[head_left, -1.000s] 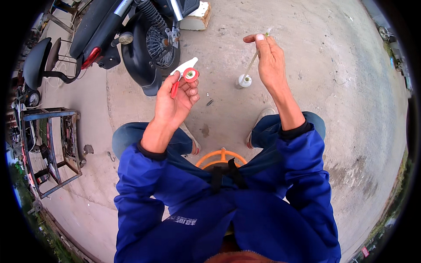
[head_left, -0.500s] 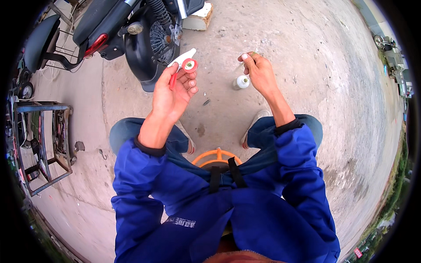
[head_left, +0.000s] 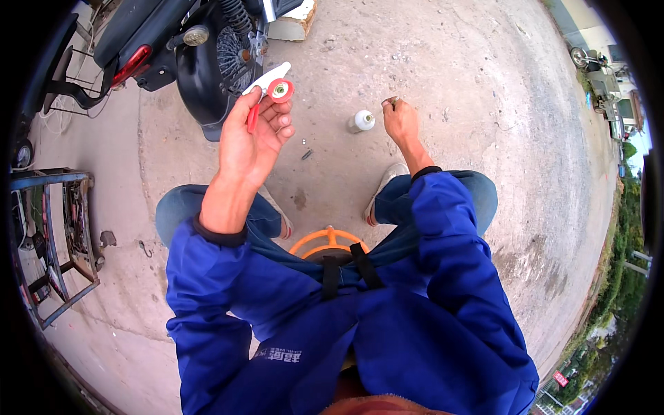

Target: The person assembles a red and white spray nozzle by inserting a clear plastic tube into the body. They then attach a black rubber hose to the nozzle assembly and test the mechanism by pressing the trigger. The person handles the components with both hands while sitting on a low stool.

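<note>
My left hand point(head_left: 250, 142) is raised palm up in front of the scooter's rear wheel, its fingers closed on a red-and-white part point(head_left: 280, 90). That part has a red round disc with a pale centre, a white blade-like arm and a red lever. On the right, my right hand point(head_left: 404, 126) is closed, back upward, in a pinch at its fingertips. Something small and dark shows there, too small to name. A small white bottle point(head_left: 362, 121) stands on the ground to the left of my right hand, apart from it.
A black scooter point(head_left: 200, 69) stands at the upper left, beside a white block point(head_left: 294, 24). At the left is a blue metal rack point(head_left: 52, 176) with assorted parts. Between my knees is an orange tubular frame point(head_left: 330, 236). A small dark piece point(head_left: 308, 154) lies on the concrete.
My right hand has moved away from the bottle to the right and stays closed. My left hand keeps its hold on the red-and-white part. The whole view has shifted slightly.
</note>
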### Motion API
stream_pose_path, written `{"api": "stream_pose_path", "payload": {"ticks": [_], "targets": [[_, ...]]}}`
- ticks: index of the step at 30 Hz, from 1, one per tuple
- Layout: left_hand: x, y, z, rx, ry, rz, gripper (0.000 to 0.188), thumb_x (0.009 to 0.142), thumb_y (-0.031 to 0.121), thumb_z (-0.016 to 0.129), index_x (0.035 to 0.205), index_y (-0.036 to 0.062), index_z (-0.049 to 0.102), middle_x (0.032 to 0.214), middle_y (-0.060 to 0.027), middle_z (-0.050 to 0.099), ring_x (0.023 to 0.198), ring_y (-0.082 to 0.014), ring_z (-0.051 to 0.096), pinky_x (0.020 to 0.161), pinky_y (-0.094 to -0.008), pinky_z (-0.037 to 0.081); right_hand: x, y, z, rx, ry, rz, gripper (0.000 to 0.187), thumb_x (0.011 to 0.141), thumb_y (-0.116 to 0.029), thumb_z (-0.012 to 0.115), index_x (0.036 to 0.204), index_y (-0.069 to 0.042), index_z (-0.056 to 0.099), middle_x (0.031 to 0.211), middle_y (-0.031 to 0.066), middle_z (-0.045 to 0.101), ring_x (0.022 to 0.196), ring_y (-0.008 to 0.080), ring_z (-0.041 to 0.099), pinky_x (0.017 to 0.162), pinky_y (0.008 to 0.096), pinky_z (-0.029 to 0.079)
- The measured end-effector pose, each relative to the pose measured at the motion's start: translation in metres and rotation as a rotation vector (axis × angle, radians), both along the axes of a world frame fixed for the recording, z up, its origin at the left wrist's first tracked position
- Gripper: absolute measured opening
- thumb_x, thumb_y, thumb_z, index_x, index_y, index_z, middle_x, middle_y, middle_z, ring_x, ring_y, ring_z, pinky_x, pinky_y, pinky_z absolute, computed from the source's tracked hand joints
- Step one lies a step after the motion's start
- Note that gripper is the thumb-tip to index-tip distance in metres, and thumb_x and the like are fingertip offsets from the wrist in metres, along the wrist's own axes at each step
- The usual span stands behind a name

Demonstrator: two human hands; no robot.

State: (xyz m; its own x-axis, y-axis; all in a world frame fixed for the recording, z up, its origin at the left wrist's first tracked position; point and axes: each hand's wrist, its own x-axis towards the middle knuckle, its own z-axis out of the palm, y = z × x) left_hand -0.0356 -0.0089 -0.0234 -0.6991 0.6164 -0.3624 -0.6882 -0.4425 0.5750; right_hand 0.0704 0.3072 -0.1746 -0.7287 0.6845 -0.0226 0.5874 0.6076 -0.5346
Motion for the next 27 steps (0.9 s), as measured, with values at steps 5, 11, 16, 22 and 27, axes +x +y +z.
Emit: {"api": "stream_pose_path", "payload": {"ticks": [5,11,16,22,27], "targets": [[0.001,-0.002,0.0,0.014,0.009,0.001,0.044,0.106,0.035,0.048,0.121,-0.0037,0.061,0.095,-0.0067,0.062,0.079,-0.0152,0.052,0.072,-0.0306,0.045,0.006,-0.002,-0.016,-0.067,0.069,-0.045,0.03,0.098,-0.027,0.057,0.104,-0.004,0.075,0.095,0.028,0.072,0.094,0.0466,0.07,0.084,0.0513,0.054],[0.001,-0.001,0.0,0.006,-0.007,-0.008,0.044,0.107,0.035,0.048,0.121,-0.0033,0.061,0.096,-0.0064,0.062,0.08,-0.0146,0.052,0.072,-0.0303,0.044,0.005,-0.003,-0.052,-0.158,0.063,-0.008,0.028,0.096,-0.025,0.06,0.104,-0.005,0.076,0.097,0.027,0.072,0.094,0.0431,0.07,0.084,0.0487,0.054],[0.002,0.0,0.001,-0.006,-0.01,-0.01,0.044,0.107,0.035,0.048,0.123,-0.0032,0.06,0.098,-0.0067,0.061,0.08,-0.0143,0.05,0.071,-0.0298,0.043,0.011,-0.002,-0.104,-0.106,0.111,0.011,0.021,0.094,-0.019,0.063,0.103,-0.006,0.077,0.103,0.0221,0.07,0.094,0.0375,0.07,0.083,0.0468,0.054],[0.003,0.0,0.0,0.022,-0.02,-0.011,0.037,0.107,0.033,0.049,0.121,-0.0003,0.058,0.097,-0.0081,0.062,0.079,-0.015,0.054,0.072,-0.0316,0.047,0.003,-0.012,-0.107,-0.09,0.122,-0.049,0.017,0.092,-0.016,0.068,0.103,-0.003,0.07,0.1,0.0195,0.071,0.09,0.0342,0.071,0.081,0.0445,0.054],[0.004,0.005,0.004,-0.025,-0.019,-0.01,0.041,0.107,0.034,0.048,0.124,-0.0014,0.057,0.098,-0.0071,0.061,0.08,-0.0144,0.05,0.072,-0.0303,0.044,0.007,-0.009,-0.121,-0.055,0.119,0.012,0.018,0.092,-0.017,0.07,0.103,-0.002,0.071,0.1,0.0191,0.07,0.089,0.0353,0.07,0.08,0.0446,0.054]]}}
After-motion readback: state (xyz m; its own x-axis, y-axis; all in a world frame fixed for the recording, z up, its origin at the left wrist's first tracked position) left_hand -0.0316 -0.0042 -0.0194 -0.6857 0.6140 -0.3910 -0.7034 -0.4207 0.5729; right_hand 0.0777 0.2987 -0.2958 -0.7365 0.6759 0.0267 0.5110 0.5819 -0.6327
